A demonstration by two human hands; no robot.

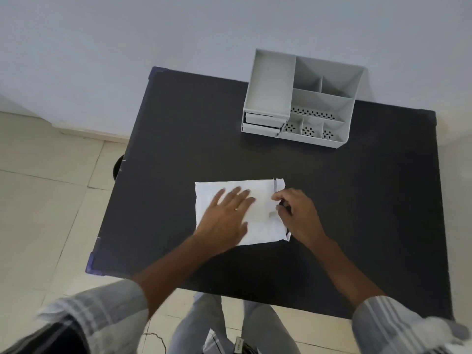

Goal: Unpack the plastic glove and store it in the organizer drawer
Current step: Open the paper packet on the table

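Two bare forearms are being extended over the near edge of a dark desk [178, 139], with checked sleeves [102, 318] pushed up at the bottom of the view. A white plastic package [258, 200] is lying flat at the middle of the desk, toward its near half; whether the glove is inside cannot be told, as the wrapper is opaque. The left hand [227, 215] is being laid palm down on the left and central part of the package, its fingers [237, 194] spread and flat against the wrapper, a ring being worn on one of them. The right hand [298, 215] is being held at the package's right edge, where a crumpled flap with a dark strip [275, 185] is standing slightly raised. The right fingers [277, 196] are being curled together and appear to be pinching that right edge, though the exact contact is partly hidden by the hand itself.

Farther back, at the far right of the desk and well apart from the package, a grey organizer [301, 100] is being kept upright against the wall [153, 34]. An open tray is being shown at its top left, with two drawers [263, 123] stacked beneath it, the lower one being drawn out slightly. Several open compartments, some perforated, are being shown on its right side. Pale floor tiles [46, 200] are being seen to the left of the desk.
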